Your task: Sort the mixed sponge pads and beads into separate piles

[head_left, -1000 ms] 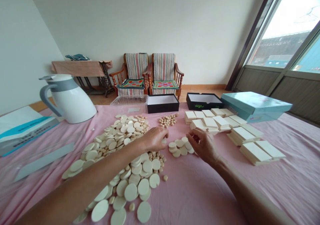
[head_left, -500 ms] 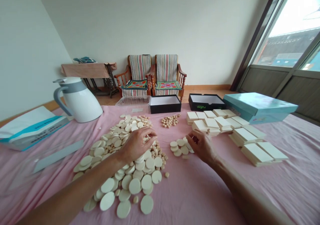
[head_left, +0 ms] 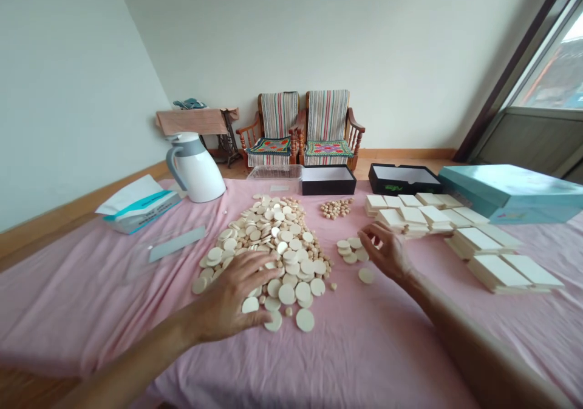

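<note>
A heap of pale round wooden discs point(head_left: 291, 263), mixed with small wooden beads, covers the middle of the pink cloth. Over its near left side my left hand point(head_left: 232, 297) is open, fingers spread and thumb apart, with the fingertips close to the discs. My right hand point(head_left: 386, 252) is beside a small group of discs point(head_left: 350, 250) on the right. Its fingers are curled in towards the thumb, and what they hold, if anything, is hidden. One single disc point(head_left: 365, 276) lies flat just below that group.
Beads point(head_left: 336, 209) form a small pile behind. Stacked rectangular wooden pieces point(head_left: 483, 242) stand right, near a light-blue box point(head_left: 510, 193). Two black boxes point(head_left: 328, 181) point(head_left: 404, 179) and a clear plastic tray point(head_left: 276, 178) line the back. Left are a jug point(head_left: 200, 175) and tissue pack point(head_left: 141, 206).
My left hand has come down and nearer, from pinched fingers above the heap to spread ones. A disc blurred below my right hand now lies flat. The view has turned left.
</note>
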`<state>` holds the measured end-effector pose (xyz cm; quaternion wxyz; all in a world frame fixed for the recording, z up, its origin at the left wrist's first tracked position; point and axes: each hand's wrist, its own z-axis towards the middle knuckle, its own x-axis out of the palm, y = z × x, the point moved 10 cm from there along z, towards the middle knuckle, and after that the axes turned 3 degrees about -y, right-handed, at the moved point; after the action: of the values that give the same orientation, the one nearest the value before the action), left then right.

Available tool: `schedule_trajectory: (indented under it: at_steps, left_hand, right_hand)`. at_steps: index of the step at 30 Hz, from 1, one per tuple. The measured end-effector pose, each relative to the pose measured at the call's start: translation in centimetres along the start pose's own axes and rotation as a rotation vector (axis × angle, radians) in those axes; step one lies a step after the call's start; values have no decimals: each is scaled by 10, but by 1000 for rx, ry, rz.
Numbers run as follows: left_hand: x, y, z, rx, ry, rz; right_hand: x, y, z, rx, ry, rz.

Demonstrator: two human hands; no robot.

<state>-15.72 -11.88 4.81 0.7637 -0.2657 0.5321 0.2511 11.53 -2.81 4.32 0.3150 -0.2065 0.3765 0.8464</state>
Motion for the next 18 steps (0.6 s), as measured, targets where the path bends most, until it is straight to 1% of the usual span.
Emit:
schedule_trajectory:
  at_steps: [2,3,4,6,8,10,13,16,18]
  left_hand:
    - [8,-12,-6,66,76,32]
    - [12,-14,-8,85,105,38]
    - [15,-15,-10,96,129,43]
    - [20,-12,-13,99,163,54]
    - [25,-7,-14,91,174,69]
    - [28,-2,-14,90,162,78]
    - [31,3,-13,97,133,90]
    - [33,7,-11,96,104,112]
    - [31,10,-9,87,74,131]
  right_hand:
    - [14,37,-6,-81,145,40]
    - [26,58,-13,-135,257,30]
    - [37,78,-23,-196,364,9]
    - [57,113,-43,-300,525,-18]
    - [74,135,-62,-371,647,-31]
    - [90,144,-75,-400,726,-37]
    - [108,142,-79,-402,782,-49]
    - [118,140,-73,-423,780,-51]
    - [121,140,-66,-444,741,-53]
